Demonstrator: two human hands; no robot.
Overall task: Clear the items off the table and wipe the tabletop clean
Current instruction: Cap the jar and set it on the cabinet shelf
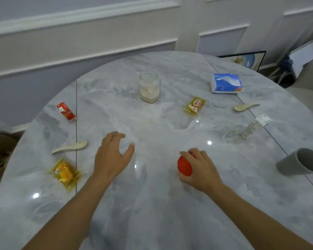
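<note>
My right hand (201, 170) is closed around a round red object (184, 166) just above the marble table (152, 204). My left hand (112, 156) hovers over the table's middle with fingers spread and nothing in it. Scattered on the tabletop are a glass jar (149, 87) of pale powder, two yellow snack packets (194, 104) (65, 174), a red packet (66, 111), two pale spoons (70, 147) (246, 106), a blue tissue pack (226, 83) and a white sachet (255, 126). Powder smears lie near the jar.
A grey cup (300, 163) lies on its side at the table's right edge. A panelled wall (79, 42) runs behind the table. A framed picture (246, 59) leans at the back right. A beige chair (307, 82) stands to the right.
</note>
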